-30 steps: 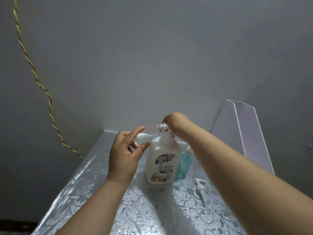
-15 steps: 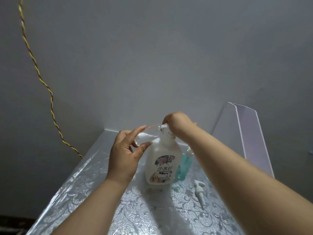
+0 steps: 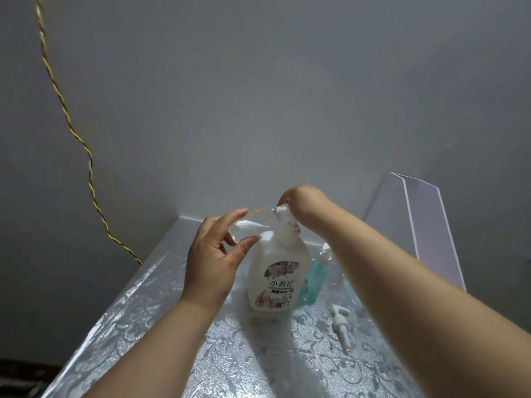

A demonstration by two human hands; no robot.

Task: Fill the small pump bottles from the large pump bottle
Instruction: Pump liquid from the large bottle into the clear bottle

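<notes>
Near front edge: patterned table [image 3: 172, 326] bare between the forearms; its left edge runs diagonally.
Right of centre: loose pump [image 3: 340, 323] lying flat.
Centre: large pump bottle [image 3: 277, 277] upright, teal bottle [image 3: 313, 285] just behind.
Left hand [image 3: 212, 259]: pinches clear small bottle [image 3: 250, 225], tilted at the nozzle.
Right hand [image 3: 298, 202]: curled over the pump head.
Far: white panel [image 3: 425, 222] right, cord [image 3: 71, 124] left.

A single wide-angle view from the person's head, above the near edge of the table [image 3: 138, 334], facing forward and somewhat down toward its far edge and the grey wall [image 3: 258, 96], which fills the upper half. It sits close: both forearms run in from the bottom, and the left hand [image 3: 211, 267] and right hand [image 3: 304, 203] meet near the far edge, just below mid-frame
</notes>
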